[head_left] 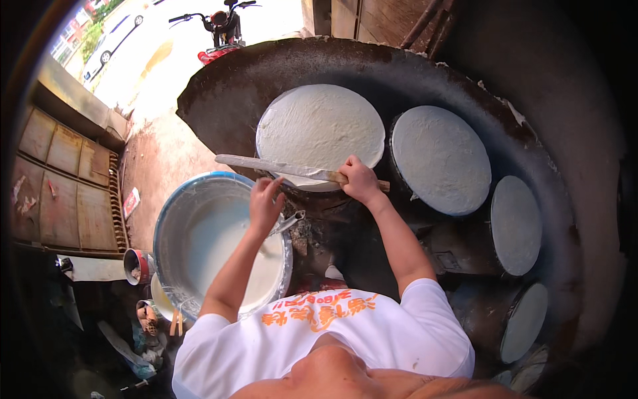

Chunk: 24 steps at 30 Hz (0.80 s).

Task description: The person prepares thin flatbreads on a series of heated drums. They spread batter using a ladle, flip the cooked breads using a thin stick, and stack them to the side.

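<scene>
My right hand [361, 179] is closed round the wooden handle of a long, flat batter spreader [279, 165]. Its blade is smeared with white batter and points left over the near edge of a round griddle [322, 130] coated with a pale batter sheet. Just below the blade, near the griddle's rim, is my left hand [265, 199], fingers loosely bent and apart, with nothing visible in them. Under my left forearm stands a large blue-rimmed basin [161, 223] of white batter, with a ladle [289, 222] leaning on its right side.
Right of the first griddle, a second [442, 159], a third [516, 226] and a fourth [524, 323] curve round, their tops pale. A dark metal shield [219, 86] rises behind them. Small containers [136, 266] stand left of the basin; a parked two-wheeler [222, 30] is beyond.
</scene>
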Available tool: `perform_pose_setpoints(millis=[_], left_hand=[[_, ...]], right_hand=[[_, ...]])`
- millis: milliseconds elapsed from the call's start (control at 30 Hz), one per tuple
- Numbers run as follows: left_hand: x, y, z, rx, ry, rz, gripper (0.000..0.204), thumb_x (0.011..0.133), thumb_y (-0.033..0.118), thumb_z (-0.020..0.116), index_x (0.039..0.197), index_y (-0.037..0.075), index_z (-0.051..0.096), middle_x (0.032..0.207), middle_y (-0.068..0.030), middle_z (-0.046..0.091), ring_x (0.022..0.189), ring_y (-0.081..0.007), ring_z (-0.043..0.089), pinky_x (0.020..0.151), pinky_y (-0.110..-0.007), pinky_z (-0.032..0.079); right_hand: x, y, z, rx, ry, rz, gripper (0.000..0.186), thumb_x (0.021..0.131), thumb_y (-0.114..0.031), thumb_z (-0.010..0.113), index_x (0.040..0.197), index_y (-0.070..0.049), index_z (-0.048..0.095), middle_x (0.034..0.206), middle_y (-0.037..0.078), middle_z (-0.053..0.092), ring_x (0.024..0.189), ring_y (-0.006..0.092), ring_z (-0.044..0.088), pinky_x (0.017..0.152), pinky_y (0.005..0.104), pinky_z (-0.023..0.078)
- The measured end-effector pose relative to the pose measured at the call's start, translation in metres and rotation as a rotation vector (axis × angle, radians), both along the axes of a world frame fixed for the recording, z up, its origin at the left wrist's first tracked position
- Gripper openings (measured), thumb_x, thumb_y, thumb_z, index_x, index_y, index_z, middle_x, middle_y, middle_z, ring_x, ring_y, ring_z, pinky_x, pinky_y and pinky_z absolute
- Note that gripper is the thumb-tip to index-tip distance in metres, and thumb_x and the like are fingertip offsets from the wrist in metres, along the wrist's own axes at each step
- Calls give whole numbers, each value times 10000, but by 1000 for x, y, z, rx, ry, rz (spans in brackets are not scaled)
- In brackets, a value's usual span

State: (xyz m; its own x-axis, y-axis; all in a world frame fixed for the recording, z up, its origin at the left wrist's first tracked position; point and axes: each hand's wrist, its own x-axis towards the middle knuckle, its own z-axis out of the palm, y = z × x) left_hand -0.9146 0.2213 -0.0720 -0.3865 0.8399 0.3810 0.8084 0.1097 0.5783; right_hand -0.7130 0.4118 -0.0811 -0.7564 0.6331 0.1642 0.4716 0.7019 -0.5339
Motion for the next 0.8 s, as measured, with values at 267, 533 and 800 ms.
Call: perform_pose_setpoints(millis=[267,533,800], left_hand=[[-49,66,-9,-29,318,-212,313,655,139,681,967,119,655,980,-61,592,995,-271,538,902,-403,418],[-78,113,12,118,43,-359,153,670,76,724,795,63,637,834,-75,609,832,-289,570,754,-375,470],[-102,202,110,62,35,-520,142,695,38,735,773,7,621,825,-110,602,781,-273,591,720,-347,487]], right_hand=[[-24,18,24,22,202,-83,170,704,-68,591,865,-88,642,923,103,602,851,324,603,721,416,499],[-28,42,40,8,375,-191,96,720,-94,643,805,-51,632,802,141,616,779,353,603,663,421,488],[-35,80,85,-47,582,-308,60,745,-71,644,778,-24,624,752,162,607,723,370,596,622,418,480]])
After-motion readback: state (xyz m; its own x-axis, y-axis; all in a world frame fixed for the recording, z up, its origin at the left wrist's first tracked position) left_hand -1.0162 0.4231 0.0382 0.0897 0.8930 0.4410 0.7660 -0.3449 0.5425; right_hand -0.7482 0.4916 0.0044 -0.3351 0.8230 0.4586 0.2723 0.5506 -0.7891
